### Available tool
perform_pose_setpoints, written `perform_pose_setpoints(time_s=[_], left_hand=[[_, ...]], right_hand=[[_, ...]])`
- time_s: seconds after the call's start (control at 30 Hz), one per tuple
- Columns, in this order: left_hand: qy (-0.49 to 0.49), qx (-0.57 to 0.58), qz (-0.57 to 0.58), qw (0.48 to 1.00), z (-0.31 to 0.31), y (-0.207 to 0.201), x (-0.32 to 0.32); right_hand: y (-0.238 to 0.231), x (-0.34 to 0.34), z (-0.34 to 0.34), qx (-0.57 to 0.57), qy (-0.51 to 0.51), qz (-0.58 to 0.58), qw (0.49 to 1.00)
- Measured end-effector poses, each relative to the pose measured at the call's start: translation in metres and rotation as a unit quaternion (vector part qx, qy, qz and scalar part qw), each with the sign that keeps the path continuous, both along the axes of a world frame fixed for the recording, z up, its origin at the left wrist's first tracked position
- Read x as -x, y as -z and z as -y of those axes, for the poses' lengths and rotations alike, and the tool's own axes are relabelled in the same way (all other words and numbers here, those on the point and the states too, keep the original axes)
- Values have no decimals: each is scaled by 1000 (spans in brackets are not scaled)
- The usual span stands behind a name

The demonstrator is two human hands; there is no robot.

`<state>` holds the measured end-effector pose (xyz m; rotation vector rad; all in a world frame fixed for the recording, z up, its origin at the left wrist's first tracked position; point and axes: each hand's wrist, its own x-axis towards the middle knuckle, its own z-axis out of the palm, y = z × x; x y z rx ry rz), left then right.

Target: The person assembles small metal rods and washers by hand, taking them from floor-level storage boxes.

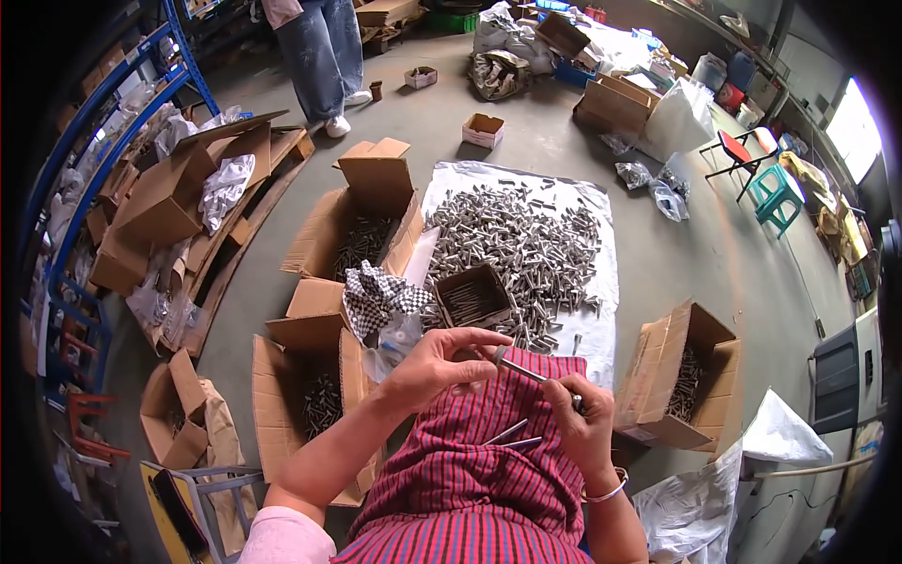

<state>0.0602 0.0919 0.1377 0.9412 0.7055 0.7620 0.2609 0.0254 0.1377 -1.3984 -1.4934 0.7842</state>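
A slim metal rod (524,370) spans the gap between my two hands above my lap. My left hand (437,368) pinches its far end, where a wider round metal piece shows by the fingertips. Closed round the near end is my right hand (587,428), with a shiny metal tip poking out by its fingers. Two more metal rods (508,432) lie on the red striped apron (460,479) over my lap. Just beyond my hands, a small open box (473,294) of thin rods sits at the edge of a heap of metal bolt-like pieces (517,240).
A white sheet (601,310) lies under the heap. Open cartons of metal pieces stand to the left (362,221), nearer left (305,423) and right (681,381). A checkered cloth (376,296) drapes beside them. Farther back stands a person (324,66) near a blue shelf (178,56).
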Motion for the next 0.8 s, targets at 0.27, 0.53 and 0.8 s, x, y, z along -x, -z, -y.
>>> perform_pose_setpoints(time_s=[0.27,0.53,0.8], left_hand=[[22,-3,-41,999,0,11,-11],[-25,-64,-89,994,7,22,-12],[-22,2,-58,998,-8,59,-7]], right_hand=[[15,-8,4,31,2,-16,999],[34,-8,-4,170,-4,-213,962],[52,-4,-31,41,-14,-105,994]])
